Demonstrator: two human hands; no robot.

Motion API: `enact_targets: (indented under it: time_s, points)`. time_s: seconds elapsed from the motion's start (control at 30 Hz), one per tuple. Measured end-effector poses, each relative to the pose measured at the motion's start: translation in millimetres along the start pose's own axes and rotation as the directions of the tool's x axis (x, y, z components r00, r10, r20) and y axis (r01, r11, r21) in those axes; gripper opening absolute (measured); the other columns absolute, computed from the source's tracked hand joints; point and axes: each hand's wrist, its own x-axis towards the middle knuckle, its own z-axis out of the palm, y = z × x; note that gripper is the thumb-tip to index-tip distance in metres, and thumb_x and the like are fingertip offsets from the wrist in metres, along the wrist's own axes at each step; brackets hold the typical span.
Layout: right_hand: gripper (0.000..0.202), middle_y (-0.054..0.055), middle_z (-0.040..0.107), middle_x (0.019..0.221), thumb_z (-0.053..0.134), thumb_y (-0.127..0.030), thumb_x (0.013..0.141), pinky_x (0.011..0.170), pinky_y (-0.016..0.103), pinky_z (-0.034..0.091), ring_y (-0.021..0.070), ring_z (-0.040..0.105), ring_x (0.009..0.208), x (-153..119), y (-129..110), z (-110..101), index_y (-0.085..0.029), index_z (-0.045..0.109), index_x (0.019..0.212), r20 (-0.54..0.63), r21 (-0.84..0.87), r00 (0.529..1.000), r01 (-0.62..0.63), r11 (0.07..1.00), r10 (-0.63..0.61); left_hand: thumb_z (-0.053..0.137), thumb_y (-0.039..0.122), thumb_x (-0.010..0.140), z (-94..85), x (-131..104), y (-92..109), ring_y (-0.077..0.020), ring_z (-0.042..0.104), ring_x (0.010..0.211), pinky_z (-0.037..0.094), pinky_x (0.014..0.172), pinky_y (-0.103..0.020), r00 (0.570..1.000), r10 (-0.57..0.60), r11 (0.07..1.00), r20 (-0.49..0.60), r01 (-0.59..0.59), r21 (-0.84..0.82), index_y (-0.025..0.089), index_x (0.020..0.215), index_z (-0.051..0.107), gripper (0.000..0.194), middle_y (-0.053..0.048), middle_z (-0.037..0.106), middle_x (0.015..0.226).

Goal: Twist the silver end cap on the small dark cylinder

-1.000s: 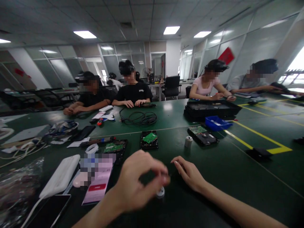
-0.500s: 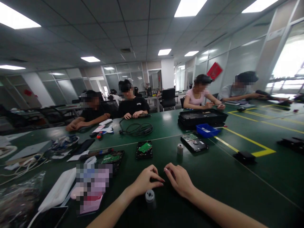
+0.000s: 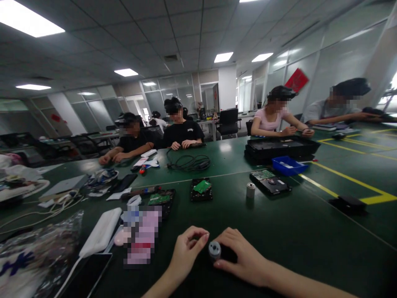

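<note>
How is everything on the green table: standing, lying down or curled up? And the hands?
Right hand: curled around the near metal cylinder
Near metal cylinder: looks upright
Left hand: fingertips close together; can't tell if holding anything
Far metal cylinder: upright, untouched
Middle hard drive: flat, green board on top
Black cable: coiled
Blue tray: upright, something inside
Near phone: flat, screen dark
Plastic bag: crumpled

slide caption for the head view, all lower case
right hand around a metal cylinder at a green table, left hand close by
</note>
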Motion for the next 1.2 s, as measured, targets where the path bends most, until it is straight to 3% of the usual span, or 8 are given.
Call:
enact_targets:
  time_s: [0.13, 0.37, 0.87, 1.03, 1.13, 1.2]
  points:
    - [0.03, 0.004, 0.065, 0.105, 0.068, -0.041, 0.085, 0.089, 0.036, 0.039, 0.022, 0.055, 0.099, 1.9, 0.9, 1.3, -0.023, 0.062, 0.107, 0.01, -0.04, 1.0, 0.011, 0.999, -0.011, 0.066, 0.042, 0.086, 8.4, -3.0, 3.5, -0.0197, 0.061, 0.084, 0.047, 0.07, -0.027, 0.998, 0.058, 0.998, 0.04, -0.057, -0.015, 0.018, 0.089, 0.069, 0.024, -0.005, 0.064, 0.09]
    - [0.027, 0.005, 0.064, 0.108, 0.063, -0.039, 0.088, 0.089, 0.037, 0.039, 0.0225, 0.055, 0.099, 2.7, -0.8, 1.3, -0.02, 0.06, 0.108, 0.046, -0.124, 0.998, 0.046, 0.991, -0.04, 0.062, 0.034, 0.089, 2.4, -8.3, 17.6, -0.0168, 0.058, 0.08, 0.044, 0.071, -0.027, 0.971, 0.204, 0.952, 0.124, -0.227, 0.206, 0.022, 0.088, 0.07, 0.014, -0.002, 0.064, 0.086]
    - [0.027, 0.005, 0.064, 0.109, 0.061, -0.039, 0.09, 0.089, 0.037, 0.04, 0.0224, 0.055, 0.099, 2.2, -1.3, 2.2, -0.02, 0.059, 0.109, 0.053, -0.148, 0.997, 0.061, 0.987, -0.053, 0.061, 0.034, 0.091, -2.0, -8.7, 37.0, -0.0161, 0.058, 0.08, 0.045, 0.073, -0.029, 0.962, 0.185, 0.93, 0.201, -0.237, 0.279, 0.025, 0.094, 0.069, 0.012, 0.0, 0.062, 0.089]
    - [0.031, 0.006, 0.064, 0.11, 0.063, -0.042, 0.088, 0.089, 0.038, 0.041, 0.0232, 0.056, 0.1, 2.4, 1.5, 3.3, -0.02, 0.059, 0.109, 0.049, -0.176, 0.996, 0.076, 0.981, -0.068, 0.062, 0.034, 0.09, -4.0, -6.5, 43.2, -0.0207, 0.058, 0.092, 0.045, 0.085, -0.035, 0.957, 0.167, 0.901, 0.239, -0.247, 0.357, 0.027, 0.097, 0.069, 0.012, -0.002, 0.062, 0.096]
    - [0.034, 0.007, 0.064, 0.111, 0.064, -0.043, 0.087, 0.089, 0.038, 0.041, 0.0235, 0.056, 0.1, 1.9, 1.9, 4.4, -0.019, 0.059, 0.111, 0.04, -0.192, 0.997, 0.077, 0.978, -0.071, 0.07, 0.035, 0.084, -6.7, -4.3, 45.2, -0.0247, 0.053, 0.106, 0.041, 0.095, -0.04, 0.953, 0.208, 0.867, 0.222, -0.285, 0.41, 0.032, 0.108, 0.068, 0.024, -0.003, 0.06, 0.107]
    - [0.035, 0.007, 0.065, 0.111, 0.064, -0.043, 0.087, 0.089, 0.038, 0.042, 0.0236, 0.057, 0.099, 1.8, 2.0, 5.2, -0.019, 0.059, 0.111, 0.036, -0.206, 0.997, 0.075, 0.976, -0.069, 0.073, 0.036, 0.081, -7.5, -3.3, 45.1, -0.026, 0.051, 0.108, 0.041, 0.096, -0.042, 0.957, 0.215, 0.851, 0.194, -0.281, 0.444, 0.034, 0.102, 0.07, 0.022, -0.004, 0.057, 0.11]
